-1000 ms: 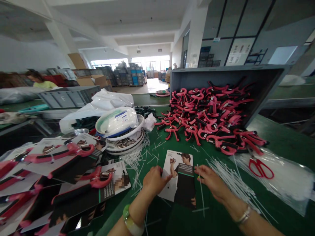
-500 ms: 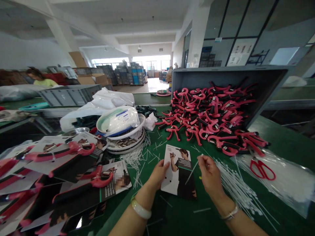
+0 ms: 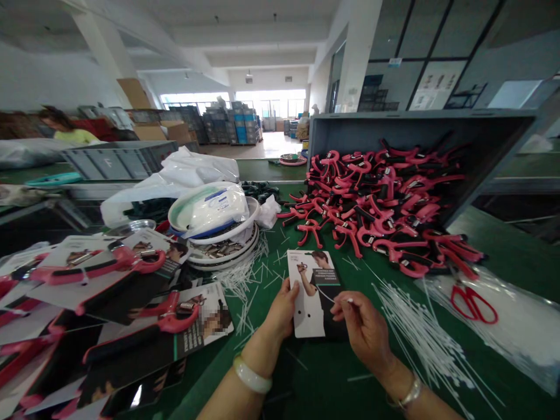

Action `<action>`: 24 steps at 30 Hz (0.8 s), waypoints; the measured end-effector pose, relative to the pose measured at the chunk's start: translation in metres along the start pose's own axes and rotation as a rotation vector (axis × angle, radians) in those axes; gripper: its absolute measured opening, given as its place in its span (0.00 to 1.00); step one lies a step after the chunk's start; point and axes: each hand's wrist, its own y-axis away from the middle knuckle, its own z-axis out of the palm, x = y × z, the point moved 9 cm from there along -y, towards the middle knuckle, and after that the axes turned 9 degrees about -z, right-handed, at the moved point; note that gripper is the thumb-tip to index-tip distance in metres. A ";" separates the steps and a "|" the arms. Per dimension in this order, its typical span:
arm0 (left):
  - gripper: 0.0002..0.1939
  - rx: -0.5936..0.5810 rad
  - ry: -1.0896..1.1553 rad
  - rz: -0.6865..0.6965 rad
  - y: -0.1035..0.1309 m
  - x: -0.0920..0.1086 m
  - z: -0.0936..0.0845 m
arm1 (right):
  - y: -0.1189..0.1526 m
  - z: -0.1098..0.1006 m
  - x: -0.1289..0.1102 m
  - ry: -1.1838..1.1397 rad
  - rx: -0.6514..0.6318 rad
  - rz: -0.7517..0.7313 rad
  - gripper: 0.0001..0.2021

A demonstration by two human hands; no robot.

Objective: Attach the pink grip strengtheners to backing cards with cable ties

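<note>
My left hand point(image 3: 280, 310) grips the left edge of a printed cardboard backing card point(image 3: 310, 322), which stands tilted toward me over the green table. Two small dark holes show in its lower white part. In my right hand point(image 3: 365, 329), a thin white cable tie point(image 3: 326, 294) is pinched between thumb and fingers, its free end reaching across the card's front. Whether the tie passes through the card I cannot tell. Loose white cable ties point(image 3: 431, 344) lie in a bundle right of that hand. Pink and black hand grip strengtheners point(image 3: 350, 227) spread in a heap behind the card.
A grey crate point(image 3: 420, 119) lies tipped behind the heap. Carded hand grips point(image 3: 131, 303) pile up at left. Stacked round trays point(image 3: 223, 256) hold metal springs and a plastic bag. Red scissors point(image 3: 475, 303) rest on a clear bag point(image 3: 520, 344). A person point(image 3: 72, 131) is at far left.
My right hand has moved left and down, bringing the cable tie in front of the card. The card has turned slightly and stands more upright in my left hand.
</note>
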 end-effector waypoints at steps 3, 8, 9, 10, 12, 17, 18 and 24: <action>0.23 -0.003 0.037 0.017 0.002 0.003 0.002 | -0.001 0.001 -0.004 -0.019 0.000 -0.024 0.06; 0.24 0.017 0.046 0.068 0.005 0.008 0.000 | -0.005 0.001 -0.010 -0.025 0.014 -0.005 0.05; 0.25 0.015 0.049 0.078 0.005 0.009 0.000 | -0.006 0.001 -0.011 -0.029 0.014 0.002 0.05; 0.25 0.012 0.053 0.087 0.005 0.010 -0.001 | -0.007 0.001 -0.011 -0.031 0.019 0.009 0.05; 0.28 0.000 0.064 0.098 0.005 0.011 0.000 | -0.008 0.000 -0.012 -0.033 0.034 0.017 0.05; 0.30 -0.047 0.125 0.093 0.009 0.010 0.004 | -0.007 0.003 -0.003 -0.027 0.052 0.026 0.05; 0.30 -0.054 0.133 0.078 0.010 0.009 0.005 | -0.006 0.005 0.001 -0.030 0.044 0.020 0.05; 0.29 -0.193 0.191 -0.024 0.015 -0.005 0.023 | -0.005 0.020 0.010 0.157 -0.056 -0.157 0.07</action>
